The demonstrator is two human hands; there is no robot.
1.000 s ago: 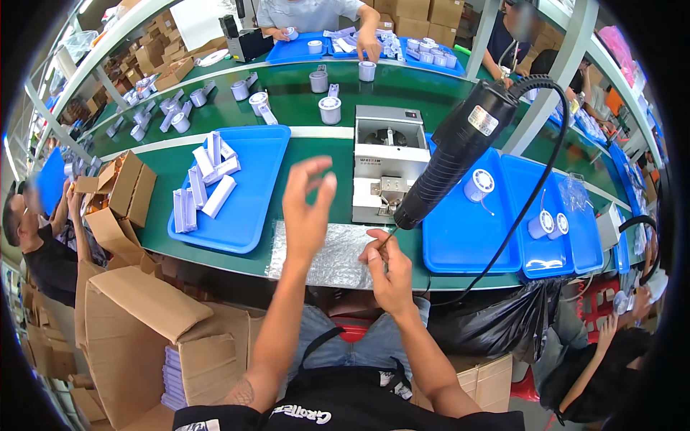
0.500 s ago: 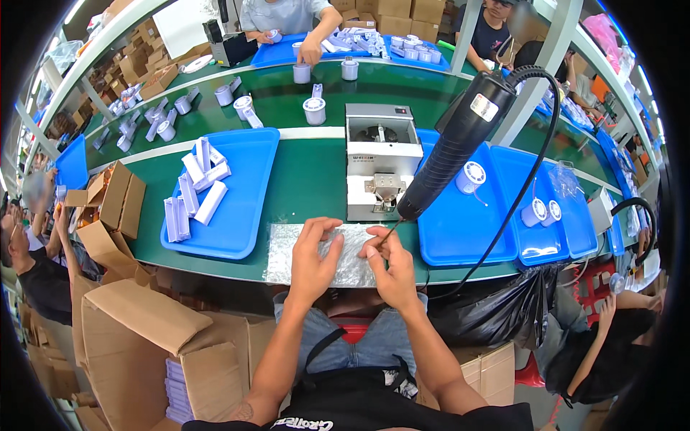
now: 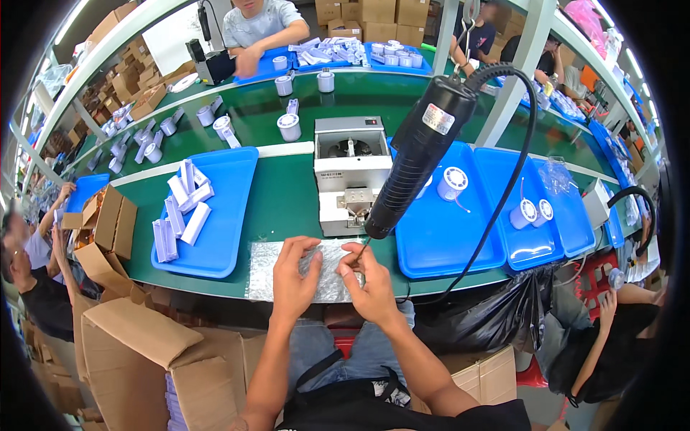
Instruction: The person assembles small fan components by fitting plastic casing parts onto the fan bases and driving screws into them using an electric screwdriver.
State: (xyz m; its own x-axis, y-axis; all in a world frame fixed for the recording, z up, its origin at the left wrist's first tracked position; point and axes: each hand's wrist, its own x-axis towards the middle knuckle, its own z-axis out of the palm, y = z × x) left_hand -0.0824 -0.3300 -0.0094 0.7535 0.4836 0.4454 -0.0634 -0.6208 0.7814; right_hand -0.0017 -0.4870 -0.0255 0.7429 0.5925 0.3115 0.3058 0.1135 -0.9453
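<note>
R grip (image 3: 369,289) is pinching the thin bit (image 3: 366,247) near its lower end, prob. for steadying it; can't tell if a tiny screw is sitting there. Above that grip, the corded electric screwdriver (image 3: 415,154) is hanging nose-down, presumably so its wt. isn't loading the grip. L grip (image 3: 295,281) is hovering half-curled just left of R grip, w/ nothing visible in it, over a clear plastic sheet (image 3: 264,279), which is prob. protecting the table (image 3: 282,205). Just beyond both grips, a screw feeder (image 3: 351,176) is standing, seemingly for quick access. Left of L grip, a blue tray (image 3: 233,194) is holding loose lavender handle pieces (image 3: 195,224); right of R grip, another blue tray (image 3: 453,251) is carrying round fan-faced units (image 3: 453,188), apparently so the parts aren't mixing.
</note>
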